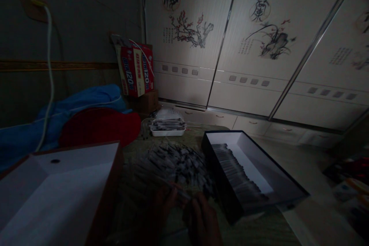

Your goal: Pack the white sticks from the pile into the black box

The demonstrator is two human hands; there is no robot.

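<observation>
The scene is very dark. My left hand and my right hand meet at the bottom centre of the table, fingers curled and pinched around a thin pale item I cannot make out. Just beyond them lies a heap of small dark-and-light packets. To the right stands a black box with a white inside, holding a neat row of the same packets along its left side. A large empty white-lined box sits at the left.
A small white tray of packets sits further back. A red round object, blue cloth and a red carton lie at the left by the wall. Painted cabinet doors fill the background.
</observation>
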